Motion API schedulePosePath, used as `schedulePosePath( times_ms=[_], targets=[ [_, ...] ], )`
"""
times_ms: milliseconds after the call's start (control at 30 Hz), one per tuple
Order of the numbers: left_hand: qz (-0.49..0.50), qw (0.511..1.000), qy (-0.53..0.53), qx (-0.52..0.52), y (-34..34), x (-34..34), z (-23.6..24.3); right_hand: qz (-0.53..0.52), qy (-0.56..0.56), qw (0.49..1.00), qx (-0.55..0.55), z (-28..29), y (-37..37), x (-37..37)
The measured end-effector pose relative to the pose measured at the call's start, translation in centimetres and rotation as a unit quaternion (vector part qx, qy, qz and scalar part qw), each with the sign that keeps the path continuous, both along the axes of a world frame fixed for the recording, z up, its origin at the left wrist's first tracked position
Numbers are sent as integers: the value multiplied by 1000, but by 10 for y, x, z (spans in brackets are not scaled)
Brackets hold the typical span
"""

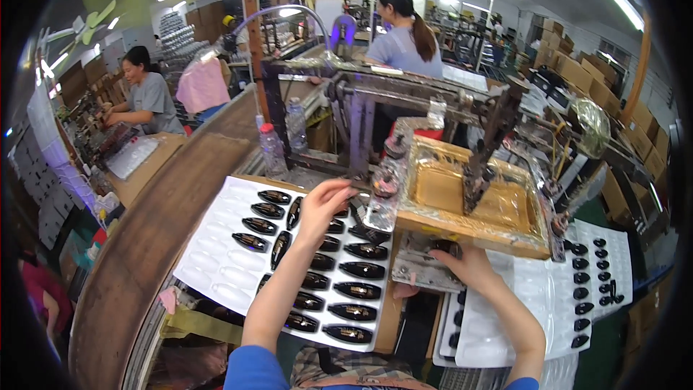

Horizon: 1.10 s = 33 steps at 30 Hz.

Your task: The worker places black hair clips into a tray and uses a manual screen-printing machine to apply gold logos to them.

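My left hand [323,209] hovers over the far right part of a white moulded tray [209,256], its fingertips pressed together beside the machine frame. Whatever they may pinch is too small to make out. Rows of glossy black oval pieces with gold print, such as one black piece [357,290], lie in that tray. My right hand [473,269] is closed at the metal fixture [422,269] under a wooden-framed printing screen [473,235]. A dark rounded part [453,249] shows next to its thumb; the other fingers are mostly hidden.
A second white tray [516,310] with black pieces lies at right. A metal printing arm [498,126] stands over the screen. Bottles, one with a red cap [271,148], stand behind the left tray. A curved brown table [137,245] runs along the left. Two people sit further back.
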<state>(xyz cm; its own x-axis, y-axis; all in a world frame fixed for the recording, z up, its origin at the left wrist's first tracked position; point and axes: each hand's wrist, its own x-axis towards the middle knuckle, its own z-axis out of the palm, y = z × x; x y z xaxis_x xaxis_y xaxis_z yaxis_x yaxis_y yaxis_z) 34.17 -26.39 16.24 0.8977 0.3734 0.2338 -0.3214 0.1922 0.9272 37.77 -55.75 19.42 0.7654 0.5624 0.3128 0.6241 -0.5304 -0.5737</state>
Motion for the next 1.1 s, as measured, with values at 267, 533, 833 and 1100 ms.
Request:
schedulePosePath(
  times_ms=[267, 533, 833, 1100],
  targets=[
    [341, 939, 23, 24, 145, -141, -68, -93, -45, 991, -85, -19, -39, 5],
    [370, 920, 120, 37, 182, -171, -125, -207, 47, 966, -151, -70, -201, 114],
    [425, 798, 298, 306, 186, -179, -146, -357, -2, 894, -270, -72, -270, 172],
    [374, 812, 258, 367, 176, -160, -132, -428, -14, 838, -339, -62, -269, 168]
  ],
)
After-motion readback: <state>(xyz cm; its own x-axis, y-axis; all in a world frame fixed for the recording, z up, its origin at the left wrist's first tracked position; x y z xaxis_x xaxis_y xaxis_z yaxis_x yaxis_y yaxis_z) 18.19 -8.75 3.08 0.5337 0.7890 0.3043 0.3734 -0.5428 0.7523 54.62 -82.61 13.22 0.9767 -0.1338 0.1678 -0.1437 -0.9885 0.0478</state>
